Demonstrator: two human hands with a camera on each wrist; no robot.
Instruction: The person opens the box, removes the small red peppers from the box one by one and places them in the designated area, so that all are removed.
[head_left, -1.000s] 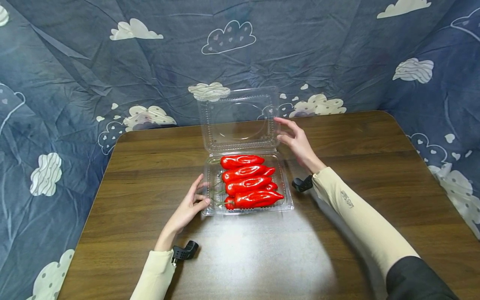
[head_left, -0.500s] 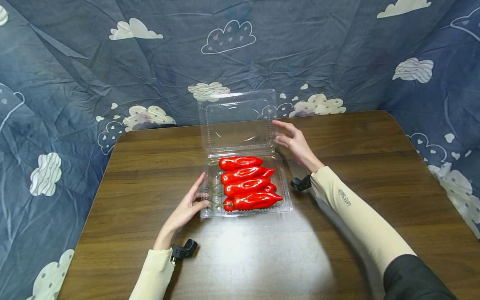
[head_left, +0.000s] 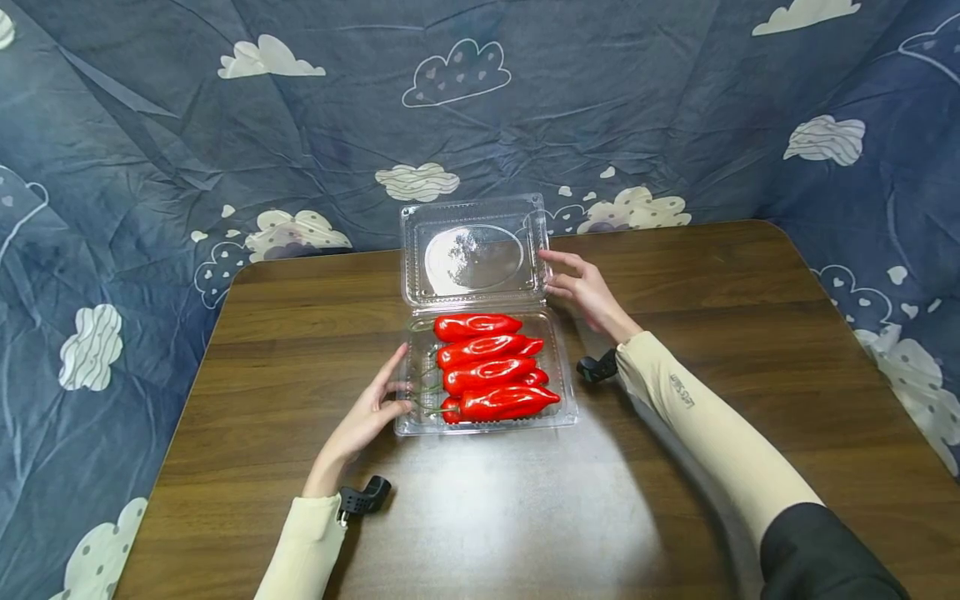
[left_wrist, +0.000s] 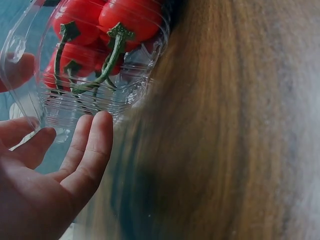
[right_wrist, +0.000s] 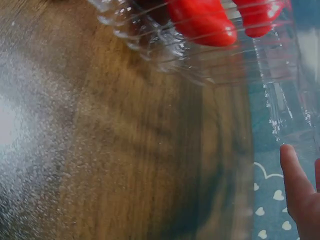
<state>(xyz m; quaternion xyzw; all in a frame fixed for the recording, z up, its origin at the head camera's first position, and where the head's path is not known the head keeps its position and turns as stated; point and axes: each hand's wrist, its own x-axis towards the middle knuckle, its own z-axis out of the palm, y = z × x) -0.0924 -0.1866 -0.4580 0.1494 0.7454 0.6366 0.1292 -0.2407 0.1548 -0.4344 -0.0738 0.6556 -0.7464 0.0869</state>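
Note:
A clear plastic clamshell container (head_left: 567, 414) rests on the table, holding several shiny red peppers (head_left: 491, 375) in a row, green stems to the left. Its hinged lid (head_left: 474, 258) stands raised at the back. My left hand (head_left: 362, 417) touches the container's left side with mostly straight fingers. Close up in the left wrist view, two fingertips (left_wrist: 102, 125) meet the ribbed wall by the stems, and another finger shows through clear plastic. My right hand (head_left: 592, 296) touches the lid's right edge with extended fingers; in the right wrist view only part of this hand shows.
The brown wooden table (head_left: 712, 300) extends on both sides of the container. A blue cloth with white clouds (head_left: 457, 75) hangs behind it. A black wrist camera (head_left: 366, 496) sits on the left wrist, another black camera (head_left: 597, 367) on the right.
The lid's top edge has dropped lower in the head view, and the right hand has moved slightly down and left with it. The container and left hand have shifted slightly left.

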